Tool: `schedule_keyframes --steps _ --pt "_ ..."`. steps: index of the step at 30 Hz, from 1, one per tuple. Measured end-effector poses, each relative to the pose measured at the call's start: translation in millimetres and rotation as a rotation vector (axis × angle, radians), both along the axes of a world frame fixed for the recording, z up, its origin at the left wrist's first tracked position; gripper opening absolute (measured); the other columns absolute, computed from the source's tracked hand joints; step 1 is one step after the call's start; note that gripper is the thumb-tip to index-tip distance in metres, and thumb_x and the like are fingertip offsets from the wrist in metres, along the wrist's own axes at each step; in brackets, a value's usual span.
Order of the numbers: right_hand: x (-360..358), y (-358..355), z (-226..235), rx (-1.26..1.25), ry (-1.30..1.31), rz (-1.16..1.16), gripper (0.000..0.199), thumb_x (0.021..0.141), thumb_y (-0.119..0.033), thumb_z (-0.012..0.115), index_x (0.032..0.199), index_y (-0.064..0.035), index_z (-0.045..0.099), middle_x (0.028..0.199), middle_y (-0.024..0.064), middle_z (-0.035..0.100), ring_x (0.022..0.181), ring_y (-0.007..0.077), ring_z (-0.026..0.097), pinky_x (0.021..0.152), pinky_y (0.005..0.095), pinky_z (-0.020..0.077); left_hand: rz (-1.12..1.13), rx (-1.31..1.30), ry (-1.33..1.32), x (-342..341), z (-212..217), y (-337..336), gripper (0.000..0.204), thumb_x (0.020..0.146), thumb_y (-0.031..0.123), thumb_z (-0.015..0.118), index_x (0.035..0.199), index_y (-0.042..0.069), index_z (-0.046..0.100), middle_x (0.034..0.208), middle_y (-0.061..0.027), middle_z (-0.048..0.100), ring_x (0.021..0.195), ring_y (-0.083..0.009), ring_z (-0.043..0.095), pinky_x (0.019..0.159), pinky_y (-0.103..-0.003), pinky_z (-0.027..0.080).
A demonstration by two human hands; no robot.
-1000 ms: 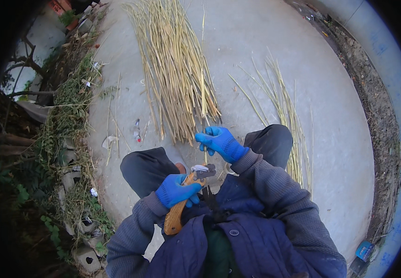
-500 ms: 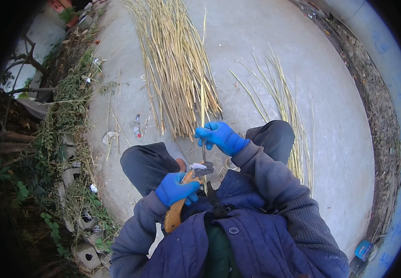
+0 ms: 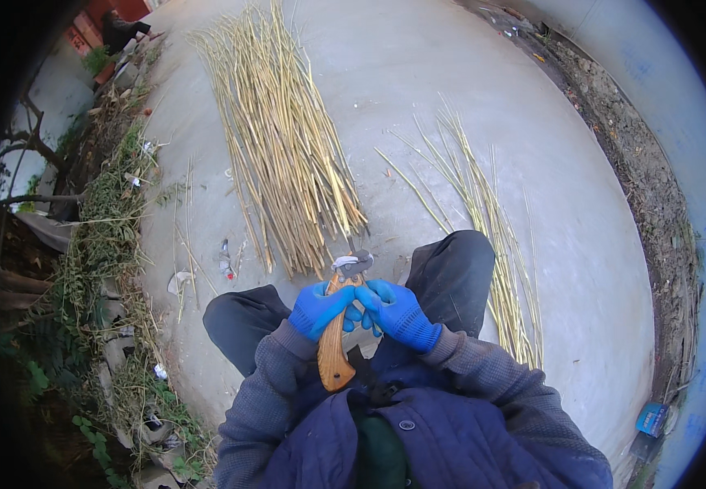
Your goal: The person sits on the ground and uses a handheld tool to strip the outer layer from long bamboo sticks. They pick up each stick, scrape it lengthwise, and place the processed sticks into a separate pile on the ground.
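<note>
Blue-gloved left hand [image 3: 320, 308] wraps the knife [image 3: 338, 330] at centre frame; right hand [image 3: 398, 310] closes fingers beside it. Step looks like regripping; next calls for a stalk from the pile [image 3: 283, 138].

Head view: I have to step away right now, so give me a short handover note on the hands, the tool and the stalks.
Left hand, in a blue glove, grips the wooden-handled cutting tool partway up its handle; the metal head points away from the body.
Right hand, also gloved, is closed against the same handle just beside the left.
Large bundle of yellow stalks lies on the concrete ahead of the knees.
Thinner spread of stalks lies by the right knee.
Done: two separate lots of stalks on the ground.
Left: no stalk in either hand now; which lot is finished cannot be told.
</note>
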State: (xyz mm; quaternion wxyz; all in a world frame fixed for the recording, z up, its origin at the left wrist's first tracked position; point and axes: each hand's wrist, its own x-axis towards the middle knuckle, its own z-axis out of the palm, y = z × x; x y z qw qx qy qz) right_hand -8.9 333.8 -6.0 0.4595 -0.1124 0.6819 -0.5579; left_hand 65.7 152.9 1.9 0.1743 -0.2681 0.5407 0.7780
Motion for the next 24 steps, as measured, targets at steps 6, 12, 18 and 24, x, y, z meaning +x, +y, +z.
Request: schedule_keyframes --steps 6,12,18,24 --pt "8.0 23.4 -4.8 0.062 1.071 0.236 0.020 0.097 -0.025 0.053 0.101 -0.0060 0.060 0.079 0.0157 0.065 0.066 0.0309 0.065 0.058 0.0386 0.0518 0.241 -0.053 0.043 -48.9 -48.5 -33.8 0.047 0.088 0.029 0.070 0.119 -0.005 0.060 0.094 -0.0164 0.068 0.080 -0.0247 0.070 0.062 -0.033 0.059" --pt "13.3 117.9 63.6 0.027 0.341 0.301 0.026 0.099 -0.027 0.050 0.111 -0.0064 0.061 0.080 0.0129 0.067 0.065 0.0246 0.066 0.058 0.0348 0.0528 0.495 0.000 0.165 -116.3 -56.3 -145.5 0.046 0.088 0.031 0.070 0.121 0.000 0.061 0.099 -0.0100 0.066 0.080 -0.0191 0.065 0.069 -0.031 0.056" --pt "-33.9 120.8 78.4 0.023 -0.106 0.266 0.041 0.102 -0.035 0.046 0.127 -0.0050 0.057 0.076 0.0061 0.066 0.056 0.0103 0.060 0.053 0.0266 0.0511 0.325 0.025 0.221 -128.7 -42.1 -73.5 0.043 0.089 0.027 0.070 0.119 -0.001 0.061 0.101 -0.0123 0.066 0.082 -0.0234 0.066 0.067 -0.033 0.057" --pt "-83.0 59.8 42.8 0.098 0.068 0.216 0.040 0.102 -0.036 0.044 0.113 -0.0026 0.061 0.075 0.0069 0.064 0.054 0.0114 0.059 0.051 0.0268 0.0505 0.305 0.020 0.132 -125.4 -49.5 -2.5 0.045 0.088 0.029 0.070 0.120 -0.002 0.061 0.104 -0.0125 0.067 0.083 -0.0234 0.067 0.068 -0.034 0.057"
